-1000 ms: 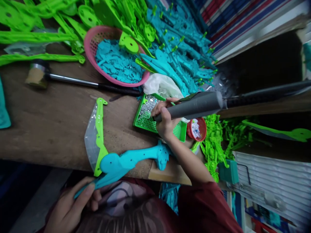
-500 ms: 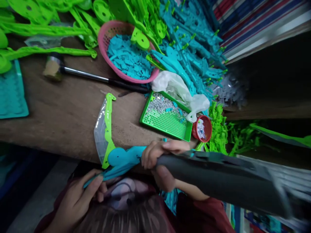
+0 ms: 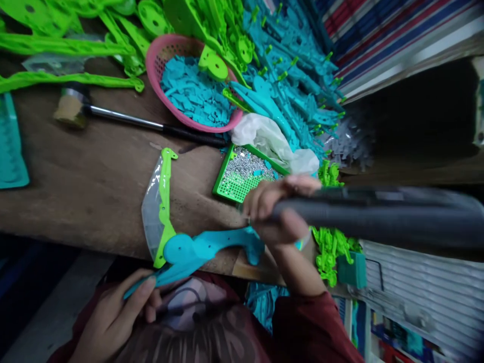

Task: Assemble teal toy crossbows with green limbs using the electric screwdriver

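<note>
My left hand (image 3: 117, 307) pinches the narrow lower left end of a turquoise moulded plastic part (image 3: 212, 244) at the table's near edge. My right hand (image 3: 270, 206) is wrapped round a dark electric screwdriver (image 3: 378, 209), its thick body stretching right and blurred by motion. Its tip, not clearly visible, is near the green tray, above the part's right end. Touching or just behind the part's round end lies a lime-green plastic piece (image 3: 165, 196) with a clear curved panel.
A green perforated tray (image 3: 234, 189) holds small screws. Beyond it are a white plastic bag (image 3: 260, 133) and a pink basket (image 3: 155, 65) of turquoise pieces. A mallet (image 3: 128, 119) lies left of these. Green and turquoise parts (image 3: 287, 75) pile up at the back.
My right hand has lifted the screwdriver up and right, off the turquoise part, whose right end is now uncovered. My left hand keeps its hold almost unchanged.
</note>
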